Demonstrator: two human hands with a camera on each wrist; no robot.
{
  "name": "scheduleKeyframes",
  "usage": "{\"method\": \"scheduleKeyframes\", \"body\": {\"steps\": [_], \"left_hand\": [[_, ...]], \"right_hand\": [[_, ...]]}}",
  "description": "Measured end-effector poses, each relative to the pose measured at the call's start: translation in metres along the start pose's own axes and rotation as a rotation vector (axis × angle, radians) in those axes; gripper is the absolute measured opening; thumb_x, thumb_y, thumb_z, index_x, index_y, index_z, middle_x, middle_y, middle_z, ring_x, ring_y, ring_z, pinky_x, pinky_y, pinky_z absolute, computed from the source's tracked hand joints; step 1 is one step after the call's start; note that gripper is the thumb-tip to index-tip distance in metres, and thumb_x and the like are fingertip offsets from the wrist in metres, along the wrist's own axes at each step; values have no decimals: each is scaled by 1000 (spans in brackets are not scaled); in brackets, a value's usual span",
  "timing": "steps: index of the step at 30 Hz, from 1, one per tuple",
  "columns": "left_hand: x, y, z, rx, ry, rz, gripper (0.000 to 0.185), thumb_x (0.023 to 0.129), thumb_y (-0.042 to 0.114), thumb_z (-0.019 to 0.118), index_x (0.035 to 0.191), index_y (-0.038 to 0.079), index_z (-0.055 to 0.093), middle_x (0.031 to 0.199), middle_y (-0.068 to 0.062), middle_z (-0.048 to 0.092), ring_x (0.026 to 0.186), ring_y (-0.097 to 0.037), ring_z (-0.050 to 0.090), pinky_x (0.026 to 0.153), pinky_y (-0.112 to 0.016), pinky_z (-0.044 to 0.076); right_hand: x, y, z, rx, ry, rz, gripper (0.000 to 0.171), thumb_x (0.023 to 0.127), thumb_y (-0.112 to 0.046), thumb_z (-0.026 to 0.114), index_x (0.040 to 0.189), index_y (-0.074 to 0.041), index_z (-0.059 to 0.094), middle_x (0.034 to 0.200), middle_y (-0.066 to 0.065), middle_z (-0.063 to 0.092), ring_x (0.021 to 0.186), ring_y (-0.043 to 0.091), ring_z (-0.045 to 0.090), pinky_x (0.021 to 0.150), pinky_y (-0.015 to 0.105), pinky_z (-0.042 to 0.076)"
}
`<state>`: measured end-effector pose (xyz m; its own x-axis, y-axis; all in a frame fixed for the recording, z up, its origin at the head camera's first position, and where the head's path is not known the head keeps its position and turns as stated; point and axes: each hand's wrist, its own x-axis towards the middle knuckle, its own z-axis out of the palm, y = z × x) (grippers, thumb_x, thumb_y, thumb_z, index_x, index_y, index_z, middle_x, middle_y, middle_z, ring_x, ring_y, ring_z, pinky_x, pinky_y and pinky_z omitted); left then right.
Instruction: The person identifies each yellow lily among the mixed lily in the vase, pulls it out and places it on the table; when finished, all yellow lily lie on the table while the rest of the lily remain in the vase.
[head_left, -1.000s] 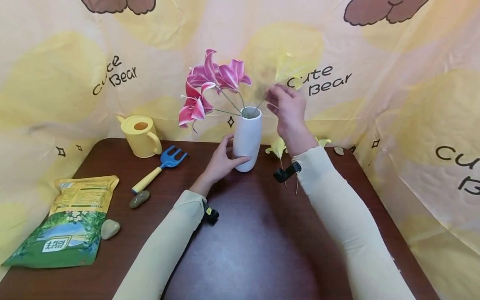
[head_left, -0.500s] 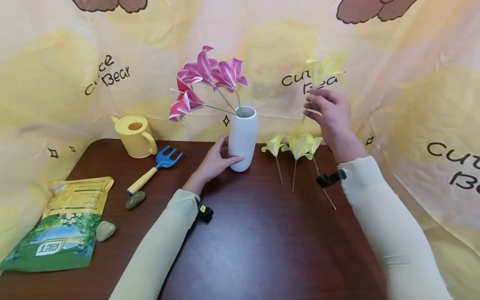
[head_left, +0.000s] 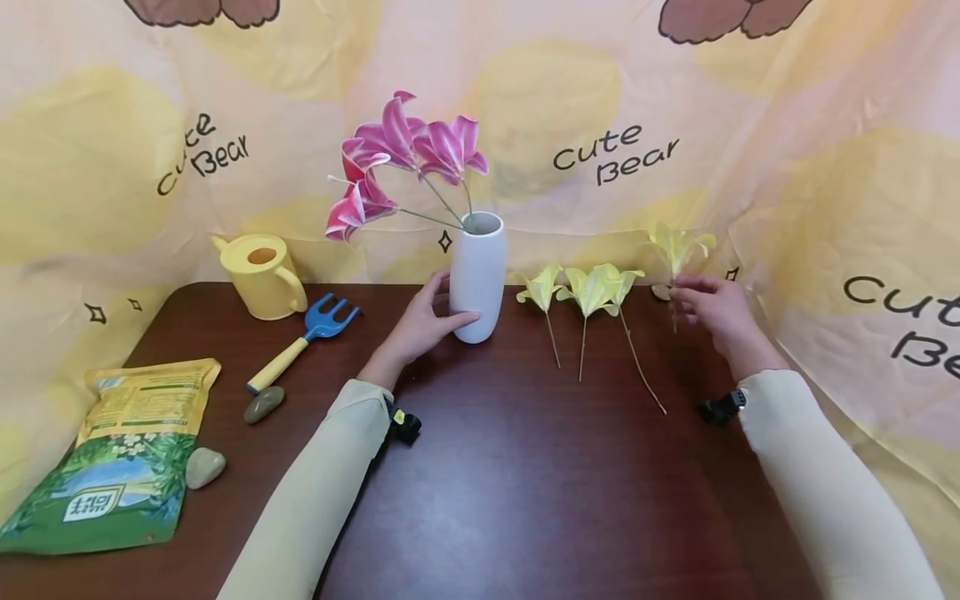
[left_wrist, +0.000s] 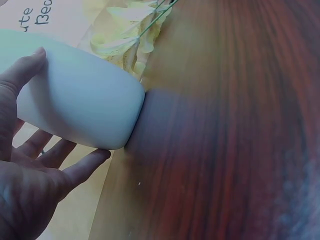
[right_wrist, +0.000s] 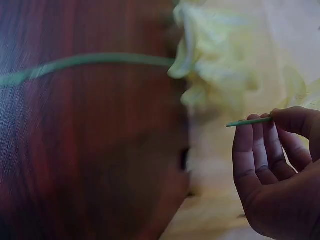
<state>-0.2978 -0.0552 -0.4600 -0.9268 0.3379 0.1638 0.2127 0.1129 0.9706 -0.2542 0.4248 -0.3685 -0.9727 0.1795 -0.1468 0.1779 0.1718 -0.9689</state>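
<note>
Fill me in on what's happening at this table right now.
A person is handling artificial flowers at a dark wooden table. The left hand grips a white vase that holds pink lilies. The right hand pinches the stem of a yellow flower low over the table's right side, near the backdrop. Three more yellow flowers lie on the table between the vase and that hand.

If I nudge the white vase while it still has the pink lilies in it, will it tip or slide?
The white vase is tall and narrow, so it probably tips easily. The pink lilies lean to one side, likely adding top weight there. Its smooth surface may slide on the table; the left hand steadies it.
</note>
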Motion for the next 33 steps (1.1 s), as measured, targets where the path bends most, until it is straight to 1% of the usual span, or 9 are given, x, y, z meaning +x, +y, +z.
{"method": "scheduleKeyframes", "body": {"steps": [5,9,12,15,17,19,23,30,33], "left_hand": [[1,1,-1,7,-5,-4,87,96,27,92,169,29,43,165,-11,55,152,-38,57,124,-64,49],[2,-1,0,-9,-12,2,87,96,25,92,169,28,43,166,-13,54,152,-40,57,124,-66,49],[2,-2,1,-17,-10,5,87,96,23,92,168,28,44,166,-16,53,152,-42,56,124,-67,48],[1,-3,0,-16,-6,4,87,96,24,92,168,28,44,166,-15,54,151,-42,57,124,-67,48],[1,-3,0,-12,-1,2,86,95,25,93,167,28,45,164,-15,55,151,-41,57,123,-67,49],[1,-2,-1,-10,0,0,86,95,26,93,167,28,45,164,-14,55,150,-41,57,124,-66,49],[1,-1,-1,-7,-3,-2,87,95,25,93,168,29,45,164,-13,55,151,-39,57,125,-66,48],[1,-2,-1,0,2,1,86,96,26,92,167,29,45,163,-14,55,151,-40,57,125,-66,47],[1,-2,-1,0,-2,2,86,97,27,92,168,29,44,164,-15,54,152,-41,56,126,-68,46]], "right_hand": [[3,16,-7,-73,1,71,22,109,-7,67,99,-26,73,76,-13,77,69,4,75,69,23,67],[8,30,-7,-138,-12,105,14,110,-4,64,109,-17,69,75,-16,75,70,3,74,71,24,67],[12,38,-7,-161,-42,123,14,110,0,61,117,-10,68,76,-17,74,74,4,75,74,26,68],[18,44,-8,-164,-70,145,17,112,-1,58,115,-13,70,79,-18,75,78,4,76,78,27,69],[21,47,-9,-147,-86,156,22,113,-2,56,109,-19,71,80,-18,76,79,4,76,79,27,69],[22,49,-10,-131,-98,166,24,114,-3,56,107,-20,70,80,-18,77,80,3,77,80,27,69],[21,51,-11,-124,-105,183,23,113,-2,57,108,-20,70,80,-18,77,82,2,78,80,25,69],[16,48,-9,-74,-107,202,36,110,3,61,94,-27,73,80,-16,78,81,2,78,81,24,68],[13,47,-8,-65,-116,204,33,109,3,62,97,-25,72,80,-15,79,80,2,78,81,24,68]]}}
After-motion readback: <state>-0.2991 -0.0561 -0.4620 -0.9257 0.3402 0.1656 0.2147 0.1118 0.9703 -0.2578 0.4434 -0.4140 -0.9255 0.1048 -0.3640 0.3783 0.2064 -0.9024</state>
